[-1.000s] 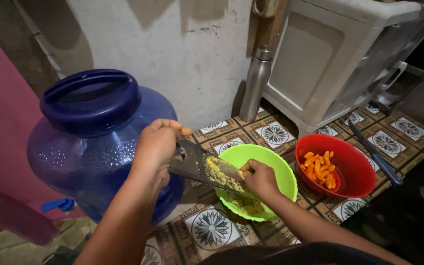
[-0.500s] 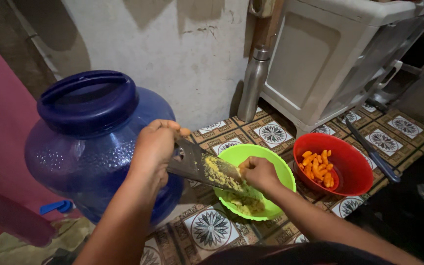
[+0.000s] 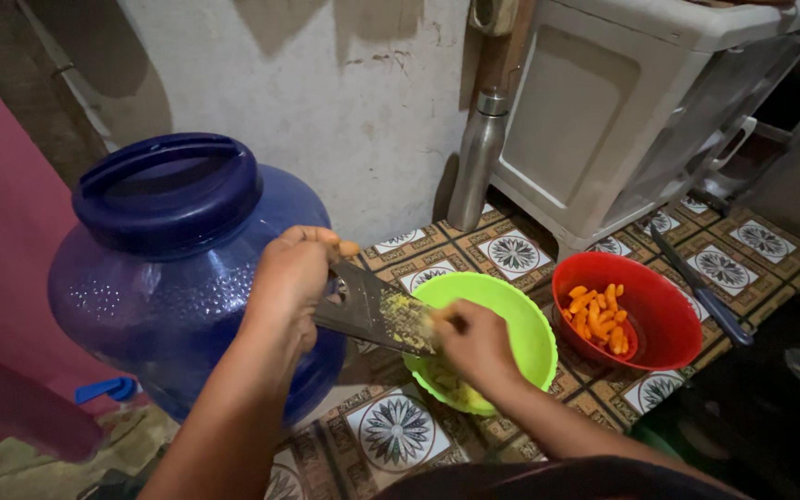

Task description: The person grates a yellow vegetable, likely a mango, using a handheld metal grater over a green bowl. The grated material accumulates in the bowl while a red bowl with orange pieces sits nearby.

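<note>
My left hand (image 3: 293,278) grips the top end of a flat metal grater (image 3: 377,313), which slants down over a bright green bowl (image 3: 520,319). My right hand (image 3: 474,344) is closed on a small piece of food, mostly hidden by the fingers, and presses it against the grater's face. Yellow shreds cling to the grater, and more lie in the green bowl under my right hand. Right of it stands a red bowl (image 3: 668,329) holding several orange pieces (image 3: 596,315).
A large blue water jug (image 3: 164,268) stands close behind my left hand. A steel bottle (image 3: 476,157) leans by the wall next to a white plastic cabinet (image 3: 622,111). A knife (image 3: 701,287) lies right of the red bowl on the patterned mat (image 3: 400,433).
My right hand has slid up the grater toward my left hand. The grater, bowls and jug stay where they were.
</note>
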